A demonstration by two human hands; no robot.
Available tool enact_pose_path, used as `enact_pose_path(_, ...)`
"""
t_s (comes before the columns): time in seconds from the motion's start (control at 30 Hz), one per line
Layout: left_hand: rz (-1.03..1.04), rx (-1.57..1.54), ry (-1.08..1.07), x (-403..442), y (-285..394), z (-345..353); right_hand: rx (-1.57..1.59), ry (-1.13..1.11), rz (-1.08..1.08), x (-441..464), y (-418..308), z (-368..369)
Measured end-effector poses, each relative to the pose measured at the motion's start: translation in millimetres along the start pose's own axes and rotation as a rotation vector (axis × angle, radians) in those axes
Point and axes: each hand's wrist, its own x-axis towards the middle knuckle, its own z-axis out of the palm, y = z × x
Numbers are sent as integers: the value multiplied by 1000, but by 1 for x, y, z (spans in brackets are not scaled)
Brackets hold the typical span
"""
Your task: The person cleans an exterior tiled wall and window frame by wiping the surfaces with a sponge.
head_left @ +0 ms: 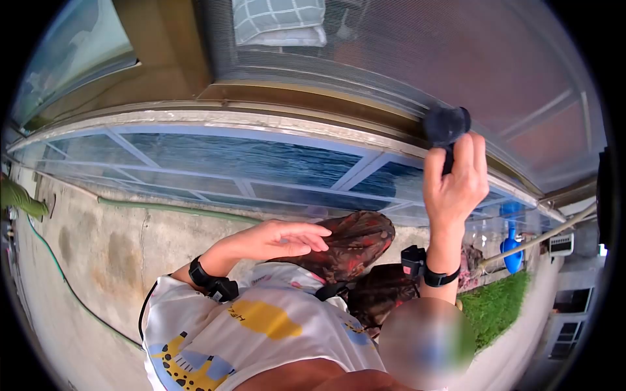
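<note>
My right hand [456,176] is raised at the right, its fingers wrapped round the handle of a dark brush-like tool [446,126]. The tool's round head is against or close to the lower part of a window screen [365,72], just above the sill [261,120]. Its exact shape is hard to make out. My left hand [287,238] hangs in front of my body, over my patterned trousers [365,241], with its fingers stretched out and nothing held.
Below the sill runs a blue tiled wall [248,156]. A green hose [176,208] lies along its foot. At the right are a blue object [512,254], a pole [541,240] and grass [499,306]. Another person's green-clad leg [23,197] shows at far left.
</note>
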Motion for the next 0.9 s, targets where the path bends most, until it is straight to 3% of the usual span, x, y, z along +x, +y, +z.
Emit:
enact_pose_path(0.1, 2, -25, 73, -19, -3, -5, 157, -4, -77, 17, -59, 22)
enact_pose_path(0.37, -1, -117, 158, -40, -2, -7, 225, -114, -328, 45, -170, 59)
enact_pose_path(0.43, -20, -71, 140, -34, 0, -7, 334, -203, -301, 49, -168, 53)
enact_pose_path(0.53, -47, -82, 146, -28, -11, -3, 523, 91, -393, 39, -164, 57)
enact_pose_path(0.73, -55, -100, 146, -10, 0, 9, 402, -123, -409, 34, -144, 61)
enact_pose_path(0.9, -108, -82, 181, 2, 0, 19, 436, -28, -358, 27, -86, 48)
